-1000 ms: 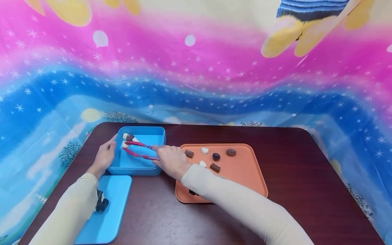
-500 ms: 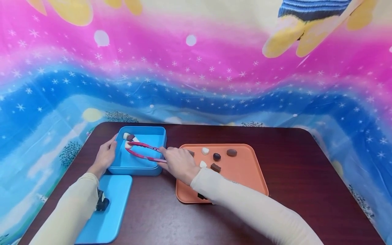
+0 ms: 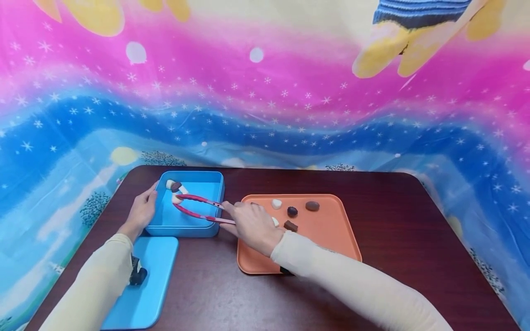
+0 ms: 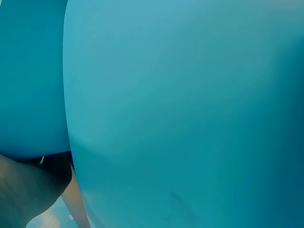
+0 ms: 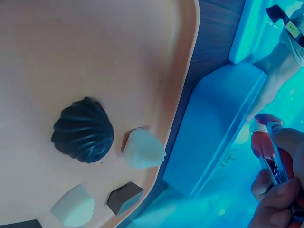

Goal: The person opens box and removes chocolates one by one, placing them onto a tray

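Note:
In the head view my left hand lies against the left outer wall of a blue box, its thumb and fingers at that side. Red tongs reach into the box from the right, gripped by my right hand. A pale chocolate-like piece sits at the tongs' tips. Just behind it, a brown piece and white ones lie in the box's far left corner. The right wrist view shows my right fingers around the tongs. Blue wall fills most of the left wrist view.
An orange tray carries several pieces, among them a ridged black shell, a white shell and a brown oval. A blue lid lies in front of the box, under my left forearm. A patterned cloth hangs behind the table.
My right hand and the tongs have moved right and slightly nearer, and the pale piece at the tips has shifted the same way inside the box. My left hand stays put.

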Action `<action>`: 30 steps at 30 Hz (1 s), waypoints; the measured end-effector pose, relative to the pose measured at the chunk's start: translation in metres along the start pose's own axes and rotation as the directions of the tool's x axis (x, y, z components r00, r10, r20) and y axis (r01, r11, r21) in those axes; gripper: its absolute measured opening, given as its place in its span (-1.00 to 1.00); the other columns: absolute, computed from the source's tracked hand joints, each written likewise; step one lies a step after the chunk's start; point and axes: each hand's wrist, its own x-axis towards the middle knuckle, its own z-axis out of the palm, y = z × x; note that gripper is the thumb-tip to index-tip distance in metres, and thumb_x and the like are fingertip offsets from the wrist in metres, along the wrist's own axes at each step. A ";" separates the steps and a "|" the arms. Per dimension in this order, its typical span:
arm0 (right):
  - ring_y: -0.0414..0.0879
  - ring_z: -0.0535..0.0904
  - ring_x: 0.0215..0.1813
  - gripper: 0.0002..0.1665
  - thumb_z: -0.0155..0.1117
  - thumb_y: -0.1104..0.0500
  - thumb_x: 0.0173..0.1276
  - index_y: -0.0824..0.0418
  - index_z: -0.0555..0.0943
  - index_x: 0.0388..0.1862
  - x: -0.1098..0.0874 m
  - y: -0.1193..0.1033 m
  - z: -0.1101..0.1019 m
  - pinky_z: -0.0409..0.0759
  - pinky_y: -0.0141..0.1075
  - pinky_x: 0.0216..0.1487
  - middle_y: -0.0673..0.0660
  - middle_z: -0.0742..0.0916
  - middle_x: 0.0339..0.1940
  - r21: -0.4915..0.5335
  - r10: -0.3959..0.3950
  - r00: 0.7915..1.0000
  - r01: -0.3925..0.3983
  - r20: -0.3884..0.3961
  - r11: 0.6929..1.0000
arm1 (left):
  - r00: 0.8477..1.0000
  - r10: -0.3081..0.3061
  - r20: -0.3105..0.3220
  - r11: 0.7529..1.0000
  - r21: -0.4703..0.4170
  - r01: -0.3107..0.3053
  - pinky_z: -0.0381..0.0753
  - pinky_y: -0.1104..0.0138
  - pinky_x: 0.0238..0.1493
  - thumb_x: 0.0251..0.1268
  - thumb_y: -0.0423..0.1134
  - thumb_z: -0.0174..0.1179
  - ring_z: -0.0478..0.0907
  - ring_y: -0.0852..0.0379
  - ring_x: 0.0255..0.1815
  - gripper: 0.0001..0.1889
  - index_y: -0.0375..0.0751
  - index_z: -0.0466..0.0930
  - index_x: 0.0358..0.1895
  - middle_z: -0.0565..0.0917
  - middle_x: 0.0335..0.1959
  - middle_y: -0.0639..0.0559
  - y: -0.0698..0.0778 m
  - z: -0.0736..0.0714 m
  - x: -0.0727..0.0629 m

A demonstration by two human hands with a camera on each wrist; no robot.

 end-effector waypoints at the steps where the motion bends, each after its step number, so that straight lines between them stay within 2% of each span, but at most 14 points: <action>1: -0.25 0.50 -0.56 -0.58 0.37 -0.15 0.38 0.01 0.60 0.08 -0.001 0.001 -0.001 0.39 -0.47 -0.65 -0.06 0.63 -0.51 0.010 0.003 1.000 -0.003 0.005 1.000 | 1.000 0.002 0.000 1.000 -0.002 -0.002 -0.02 -0.40 0.52 0.72 0.03 -0.46 -0.12 -0.50 0.63 -0.42 -0.01 -0.19 0.66 -0.06 0.65 -0.32 0.000 0.000 0.000; 5: -0.25 0.51 -0.51 -0.59 0.38 -0.14 0.38 0.02 0.57 0.08 -0.007 0.004 -0.007 0.36 -0.48 -0.65 -0.06 0.64 -0.49 0.044 0.011 1.000 -0.012 0.018 0.999 | 1.000 0.014 0.006 1.000 -0.010 -0.014 -0.06 -0.40 0.53 0.72 0.03 -0.46 -0.15 -0.49 0.63 -0.41 -0.01 -0.20 0.66 -0.08 0.66 -0.31 -0.001 0.000 -0.001; 14: -0.31 0.42 -0.55 -0.45 0.39 -0.13 0.38 0.04 0.58 0.26 -0.022 0.014 -0.015 0.31 -0.53 -0.66 -0.07 0.65 -0.45 0.102 0.032 0.999 -0.031 -0.004 0.994 | 1.000 0.017 0.020 1.000 -0.012 -0.017 -0.08 -0.41 0.53 0.72 0.05 -0.47 -0.18 -0.49 0.64 -0.41 -0.02 -0.21 0.66 -0.09 0.66 -0.31 0.000 -0.002 -0.003; 21: -0.33 0.40 -0.59 -0.44 0.39 -0.16 0.36 0.00 0.61 0.27 -0.035 0.024 -0.017 0.28 -0.50 -0.71 -0.09 0.63 -0.51 0.087 0.067 0.998 -0.066 -0.018 0.994 | 0.999 0.027 0.030 1.000 -0.005 -0.027 -0.07 -0.41 0.54 0.72 0.04 -0.48 -0.17 -0.49 0.64 -0.41 -0.01 -0.22 0.66 -0.09 0.66 -0.33 -0.001 -0.002 -0.003; 26: -0.34 0.36 -0.63 -0.38 0.41 -0.15 0.34 -0.04 0.59 0.34 -0.045 0.035 -0.019 0.26 -0.47 -0.73 -0.13 0.57 -0.59 0.108 0.106 0.994 -0.102 -0.031 0.989 | 1.000 0.009 0.024 1.000 -0.012 -0.009 -0.08 -0.41 0.54 0.72 0.04 -0.47 -0.18 -0.48 0.64 -0.42 0.01 -0.21 0.66 -0.09 0.66 -0.31 0.000 -0.002 -0.002; 30: -0.36 0.30 -0.68 -0.33 0.35 -0.25 0.36 -0.11 0.54 0.40 -0.052 0.043 -0.020 0.26 -0.47 -0.71 -0.19 0.54 -0.63 0.097 0.096 0.995 -0.092 -0.037 0.991 | 1.000 0.002 0.021 1.000 -0.011 -0.002 -0.08 -0.41 0.54 0.72 0.04 -0.48 -0.18 -0.47 0.64 -0.42 0.02 -0.21 0.66 -0.09 0.66 -0.31 0.001 -0.002 -0.001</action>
